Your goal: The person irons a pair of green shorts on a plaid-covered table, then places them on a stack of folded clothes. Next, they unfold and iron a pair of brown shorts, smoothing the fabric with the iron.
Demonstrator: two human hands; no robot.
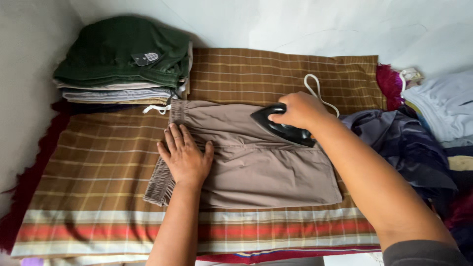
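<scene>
Ironing goes best here if the left hand (185,156), flat and empty on the taupe shorts (256,162) spread over the striped cloth (98,172), keeps them taut while the right hand (298,109) grips the black iron (281,127).

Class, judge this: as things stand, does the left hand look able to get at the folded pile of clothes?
Probably yes. The left hand lies flat on the brown shorts; only bare checked cloth separates it from the pile.
</scene>
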